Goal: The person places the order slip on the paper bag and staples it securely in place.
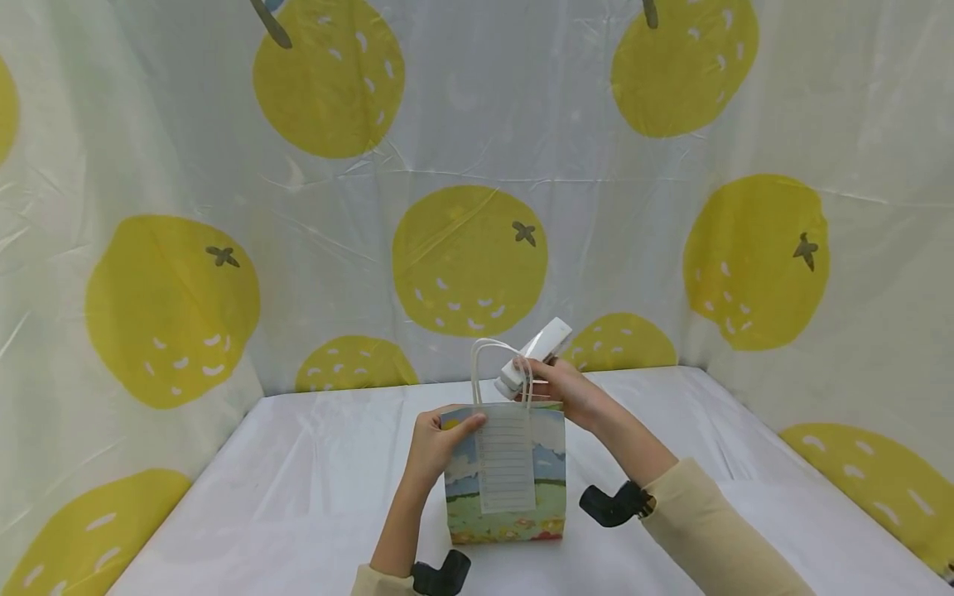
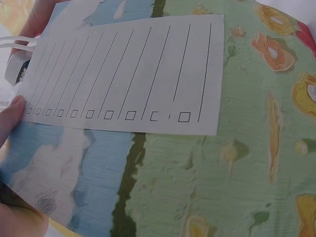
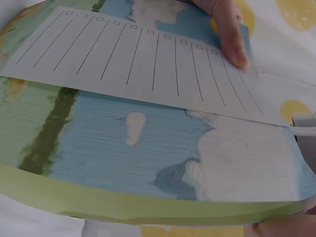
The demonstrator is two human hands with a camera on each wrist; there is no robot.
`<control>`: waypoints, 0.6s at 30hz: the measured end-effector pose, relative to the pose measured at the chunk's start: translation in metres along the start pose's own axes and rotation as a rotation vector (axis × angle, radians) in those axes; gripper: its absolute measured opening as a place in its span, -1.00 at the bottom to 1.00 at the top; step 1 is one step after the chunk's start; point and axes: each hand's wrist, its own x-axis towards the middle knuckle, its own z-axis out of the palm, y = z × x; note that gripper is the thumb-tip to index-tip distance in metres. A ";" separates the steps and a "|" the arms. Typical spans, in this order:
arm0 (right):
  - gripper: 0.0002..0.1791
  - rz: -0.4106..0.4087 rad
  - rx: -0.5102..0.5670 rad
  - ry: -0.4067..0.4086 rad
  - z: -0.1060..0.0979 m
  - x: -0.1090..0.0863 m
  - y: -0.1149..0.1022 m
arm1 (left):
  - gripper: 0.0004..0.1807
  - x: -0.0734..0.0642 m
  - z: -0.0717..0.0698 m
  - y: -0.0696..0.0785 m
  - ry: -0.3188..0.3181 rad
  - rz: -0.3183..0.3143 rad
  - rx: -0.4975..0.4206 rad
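A small paper gift bag (image 1: 550, 501) with a painted sky and flower meadow stands upright in the head view. A white lined checklist sheet (image 1: 505, 468) lies against its front. My left hand (image 1: 436, 447) grips the bag's upper left edge, thumb on the front at the sheet's side. Above the bag's top, my right hand (image 1: 570, 391) holds a long white object (image 1: 547, 339) with a dark strip, tilted up to the right; I cannot tell its kind. The white cord handle (image 1: 477, 372) arches up and overlaps the right fingers. The bag hides most of this object in the left wrist view.
A white-covered table (image 1: 320, 480) spreads out under the bag. Behind and on both sides hangs a pale curtain (image 1: 462, 108) printed with yellow fruit. Each wrist carries a black camera mount (image 1: 613, 505), close to the bag's lower sides.
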 end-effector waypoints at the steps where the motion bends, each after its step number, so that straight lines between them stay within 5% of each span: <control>1: -0.44 -0.004 -0.003 -0.008 0.001 0.000 -0.002 | -0.81 0.000 0.000 0.000 0.000 -0.001 -0.001; 8: -0.36 0.021 -0.075 -0.064 0.004 -0.001 -0.012 | -0.80 0.001 0.000 0.000 0.007 -0.003 0.007; 18: -0.22 0.076 -0.205 -0.014 0.011 -0.002 -0.018 | -0.81 0.001 0.000 -0.001 0.007 0.000 -0.013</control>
